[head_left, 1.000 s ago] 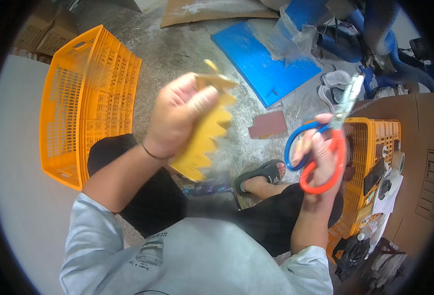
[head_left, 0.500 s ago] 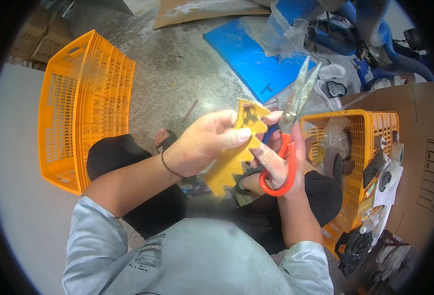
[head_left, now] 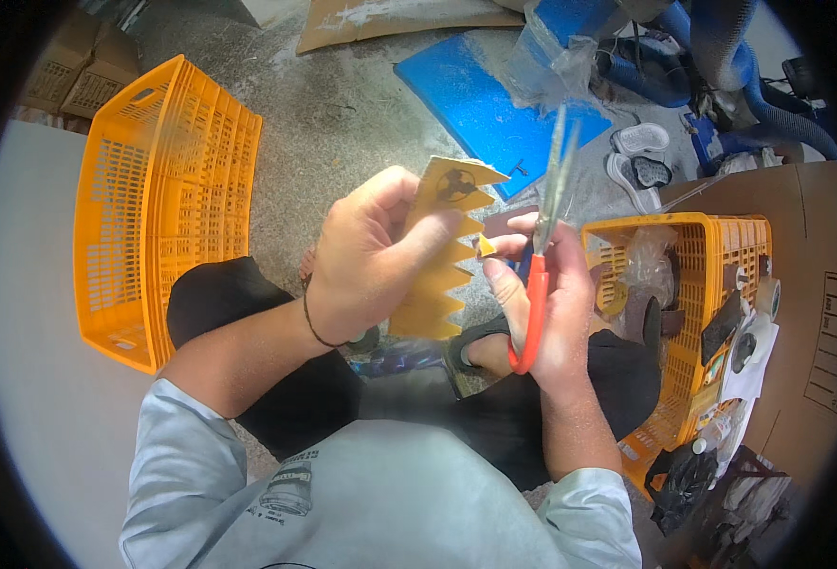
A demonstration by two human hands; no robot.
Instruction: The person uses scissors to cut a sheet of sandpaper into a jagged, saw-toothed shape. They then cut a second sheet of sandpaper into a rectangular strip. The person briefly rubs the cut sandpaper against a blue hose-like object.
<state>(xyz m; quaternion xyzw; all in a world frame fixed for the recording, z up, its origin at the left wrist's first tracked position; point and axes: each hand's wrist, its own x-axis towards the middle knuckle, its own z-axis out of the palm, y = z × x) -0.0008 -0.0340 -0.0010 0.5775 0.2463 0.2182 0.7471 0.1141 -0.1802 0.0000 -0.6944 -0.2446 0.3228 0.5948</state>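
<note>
My left hand [head_left: 376, 248] grips a yellow sheet [head_left: 428, 308] with the thumb across its front. The sheet stands roughly upright, its right edge cut into a zigzag of pointed teeth; a dark round mark shows near its top. Just to the right, my right hand [head_left: 556, 294] is closed around scissors [head_left: 536, 299] with red handles, blades pointing up and away from the sheet. At the tips of my right thumb and forefinger sits a small yellow scrap [head_left: 486, 247], close beside the toothed edge. The blades are blurred, so their exact gap is hard to read.
A tall orange crate [head_left: 162, 218] stands on the left. Another orange crate [head_left: 660, 220] on the right holds plastic and assorted odds and ends. Ahead on the floor lie a blue panel [head_left: 466, 109] and pale shoe soles [head_left: 641, 139]. Large cardboard [head_left: 798, 256] borders the far right.
My left hand has shifted left and turned the sheet, so its teeth now face right. My right hand has drawn apart from the sheet with the small scrap, and the scissors have turned more upright.
</note>
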